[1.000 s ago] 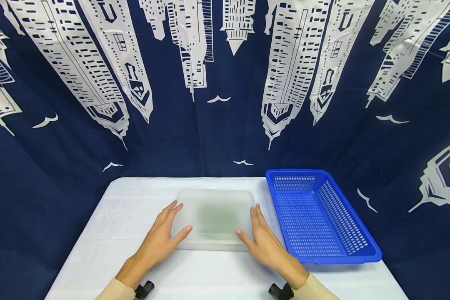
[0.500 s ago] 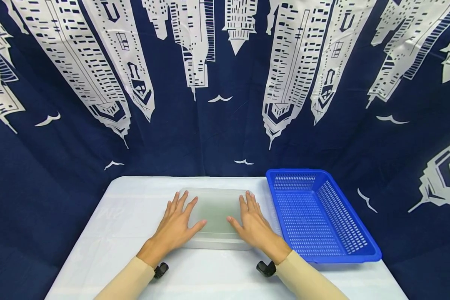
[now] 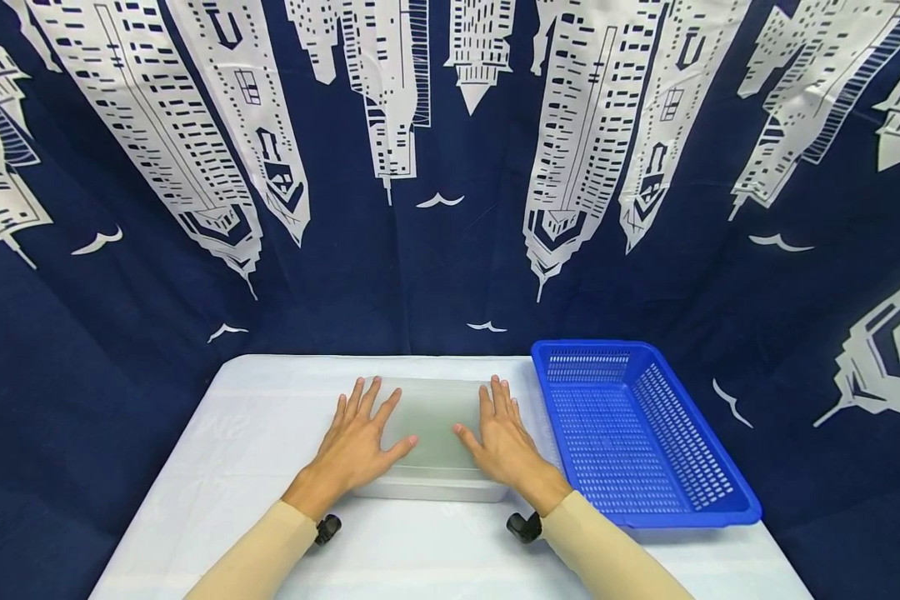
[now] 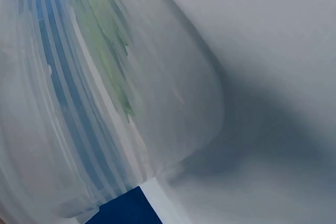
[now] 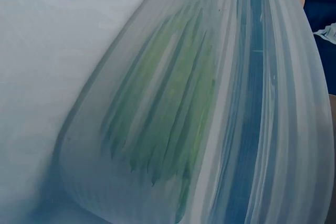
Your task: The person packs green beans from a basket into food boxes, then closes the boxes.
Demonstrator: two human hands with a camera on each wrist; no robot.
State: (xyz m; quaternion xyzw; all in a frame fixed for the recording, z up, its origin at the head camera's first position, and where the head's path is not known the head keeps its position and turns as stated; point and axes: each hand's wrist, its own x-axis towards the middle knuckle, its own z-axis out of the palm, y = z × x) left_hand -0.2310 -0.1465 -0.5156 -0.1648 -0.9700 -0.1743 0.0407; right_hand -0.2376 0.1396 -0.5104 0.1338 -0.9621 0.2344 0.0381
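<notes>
Box [image 3: 433, 433], a frosted translucent plastic one with its lid on and something green dimly showing inside, lies directly under both hands on the table [image 3: 232, 450]. Left hand [image 3: 360, 446] rests flat on the left part of the lid, fingers straight and spread, thumb pointing inward; right hand [image 3: 502, 442] mirrors it on the right part, also flat with straight fingers, gripping nothing. Both palms sit toward the near edge of the box, fingertips reaching almost to its far edge. The box's long axis runs from one hand to the other, so each hand covers one end and neither is nearer than the other. In the wrist views the ribbed, cloudy wall of the box [image 4: 105, 103] fills the frame, with green leafy streaks [image 5: 168, 103] behind it. Just beyond the right hand, close to the box's right end though whether touching cannot be told, stands a blue basket [image 3: 708, 492], which closes off that side. Beyond the left hand the table lies bare to its edge, and a strip of it also shows between the box and the dark printed curtain [image 3: 450, 167] past the fingertips.
</notes>
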